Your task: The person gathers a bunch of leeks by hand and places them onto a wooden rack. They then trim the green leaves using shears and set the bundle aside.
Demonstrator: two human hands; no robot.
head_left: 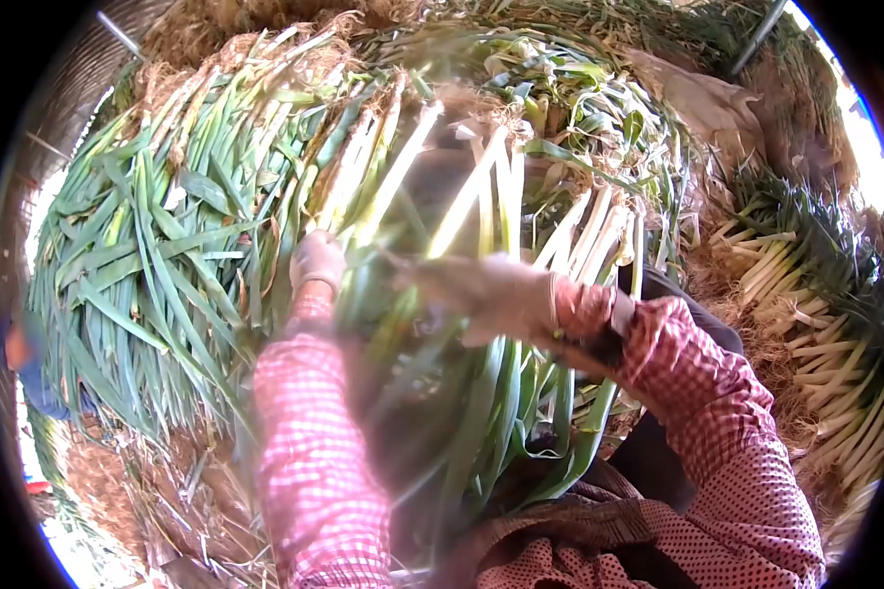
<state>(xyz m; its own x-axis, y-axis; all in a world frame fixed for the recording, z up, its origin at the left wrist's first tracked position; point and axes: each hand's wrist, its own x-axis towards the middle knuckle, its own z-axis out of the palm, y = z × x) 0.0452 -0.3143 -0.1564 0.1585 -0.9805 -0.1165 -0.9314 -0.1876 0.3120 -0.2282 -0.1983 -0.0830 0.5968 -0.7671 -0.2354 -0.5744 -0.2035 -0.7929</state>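
Head view: the bundle of long leeks (491, 402), with smooth white stalks and flat green leaves, lies on my lap, its white ends pointing away from me. My gloved left hand (316, 260) touches the stalks at its left side. My blurred right hand (491, 294) lies across it. I cannot tell if my fingers are clamped. Other heaped green leeks (147, 255) lie at left, near dry straw (118, 471).

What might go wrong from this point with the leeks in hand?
1. The leek bundle is loose and fanned out. Only the left hand looks closed on it, so stalks may slip free.
2. The right hand is blurred across the stalks and its grip is unclear. A rough pull could snap or bruise leaves.
3. Dropped stalks could get mixed into the big pile alongside.
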